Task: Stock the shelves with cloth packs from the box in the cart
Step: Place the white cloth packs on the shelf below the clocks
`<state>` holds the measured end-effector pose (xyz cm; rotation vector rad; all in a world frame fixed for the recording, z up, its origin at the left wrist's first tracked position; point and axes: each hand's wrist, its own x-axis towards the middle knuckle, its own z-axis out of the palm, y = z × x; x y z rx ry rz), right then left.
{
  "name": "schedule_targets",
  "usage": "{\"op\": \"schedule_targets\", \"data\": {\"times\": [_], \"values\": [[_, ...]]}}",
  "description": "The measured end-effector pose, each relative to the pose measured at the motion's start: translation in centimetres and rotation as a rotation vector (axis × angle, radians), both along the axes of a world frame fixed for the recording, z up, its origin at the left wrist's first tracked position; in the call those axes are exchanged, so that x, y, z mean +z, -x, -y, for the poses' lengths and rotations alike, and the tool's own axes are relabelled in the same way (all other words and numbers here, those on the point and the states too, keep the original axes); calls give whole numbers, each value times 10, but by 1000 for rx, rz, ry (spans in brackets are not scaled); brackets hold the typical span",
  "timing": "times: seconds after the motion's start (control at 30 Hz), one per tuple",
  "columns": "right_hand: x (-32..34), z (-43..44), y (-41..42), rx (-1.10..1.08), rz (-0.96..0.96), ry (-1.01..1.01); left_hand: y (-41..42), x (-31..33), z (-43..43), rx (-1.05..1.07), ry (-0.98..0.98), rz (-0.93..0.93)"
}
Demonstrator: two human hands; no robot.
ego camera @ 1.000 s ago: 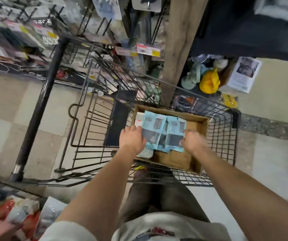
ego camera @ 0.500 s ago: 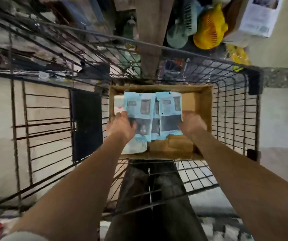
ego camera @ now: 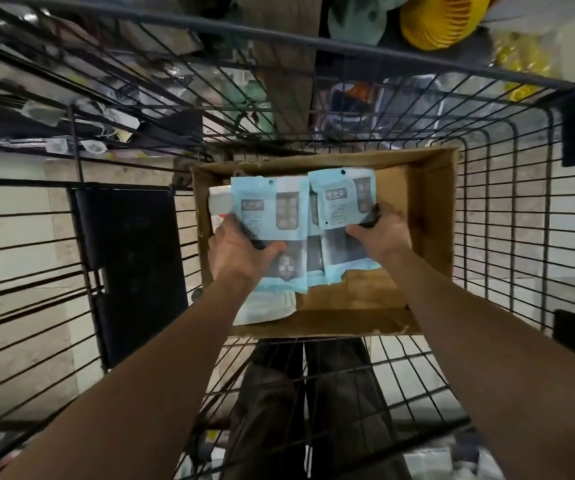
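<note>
**Blue packs in both hands, none on a shelf yet**

Cardboard walls of the box (ego camera: 431, 209) frame the middle of the picture, and the box sits on the wire floor of the cart (ego camera: 521, 237). We are reaching into it with both arms from the lower edge of the frame.

Our left hand (ego camera: 241, 247) grips the left-side pack (ego camera: 272, 209). The thumb lies across its printed face and the fingers are tucked beneath, out of sight. Our right hand (ego camera: 379, 237) grips the right-side pack (ego camera: 345, 199) in the same way, thumb on top and fingers curled round its right edge. The two packs overlap a little at the centre, with a sliver of another blue pack showing between them. Whether either hand holds more than one pack, we cannot tell.

Both packs are over the box, inside the cart. A pale pack (ego camera: 268, 306) lies lower in the box below our left wrist, and a white item (ego camera: 218, 202) peeks out at the box's left wall. Much of the box's right half shows bare cardboard.

We judge the task to be at the pick-up step. These packs have to be lifted out, carried to the shelves and placed. At least the pale pack remains after them. Beyond the cart, at the top of the frame, we make out a wooden post (ego camera: 279, 64) and a yellow fan (ego camera: 435, 19). The shelving there is too blurred to show what has been stocked.
</note>
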<state>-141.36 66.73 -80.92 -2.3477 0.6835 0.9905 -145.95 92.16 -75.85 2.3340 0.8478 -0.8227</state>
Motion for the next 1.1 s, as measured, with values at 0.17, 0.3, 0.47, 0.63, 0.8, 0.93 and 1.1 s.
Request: {"op": "schedule_targets", "data": {"times": [0.17, 0.3, 0.47, 0.63, 0.8, 0.93, 1.1], "values": [[6, 12, -7, -227, -37, -199, -3, 1, -6, 153, 79, -42], [19, 15, -8, -291, -17, -240, -3, 13, -10, 447, 327, 7], [37, 16, -1, -278, -8, -187, 1, 33, -16, 511, 439, 10], [69, 21, 12, -286, 25, -199, 5, 67, -22, 469, 472, 11], [127, 36, 25, -327, 102, -230, 9, 120, -17, 426, 516, 30], [181, 50, 32, -403, 153, -252, 7, 172, -6, 297, 530, 69], [251, 69, 46, -525, 285, -316, 2, 231, 14, 207, 628, 165]]}}
